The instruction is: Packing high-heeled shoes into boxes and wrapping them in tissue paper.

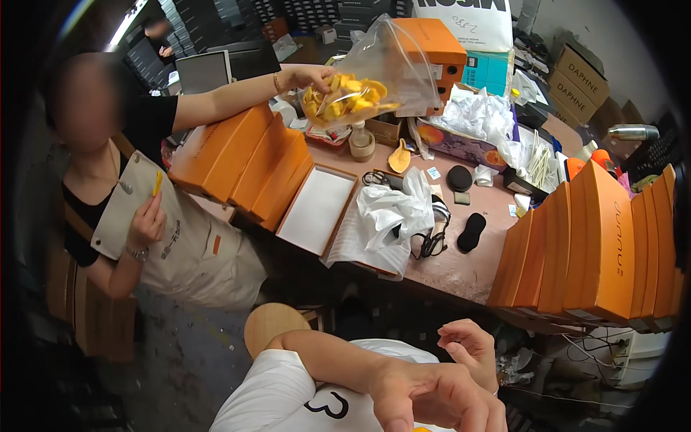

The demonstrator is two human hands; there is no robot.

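My left hand (435, 396) is at the lower edge, its arm bent across my white shirt (338, 403). Its thumb and fingers curl round a small yellow piece (422, 430), mostly cut off by the frame. Just beyond it, my right hand (469, 351) is raised with loosely bent fingers apart, and nothing shows in them. Across the table, a co-worker's hand (317, 78) lifts a clear plastic bag (410, 50) of yellow pieces (349, 99) that look like dried fruit. The co-worker's other hand (147, 222) pinches one yellow strip (157, 183).
On the table (461, 277) lie an open shoebox (317, 209), white tissue (396, 209), a black strappy sandal (433, 237) and a black sole-shaped piece (471, 232). Orange shoeboxes (604, 245) stand in a row at right, others (245, 162) at left. A round stool (273, 327) is beside me.
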